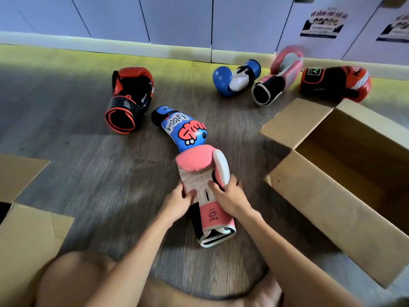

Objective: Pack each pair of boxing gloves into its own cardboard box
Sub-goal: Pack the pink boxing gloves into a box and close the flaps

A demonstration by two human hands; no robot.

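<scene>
A pink and white boxing glove (200,165) lies palm up on the wooden floor in front of me. My left hand (178,201) grips its left side and my right hand (228,196) grips its right side by the thumb. Its matching pink glove (281,72) lies at the back right. A blue cartoon-print glove (183,129) lies just beyond the held one, and its blue mate (232,77) is further back. One red and black glove (129,98) sits at the left, another (336,83) at the far right. An open cardboard box (314,191) stands to my right.
A second open cardboard box (28,235) sits at my left. A lilac cabinet wall (177,18) with posters runs along the back. My knees (73,280) fill the bottom of the view.
</scene>
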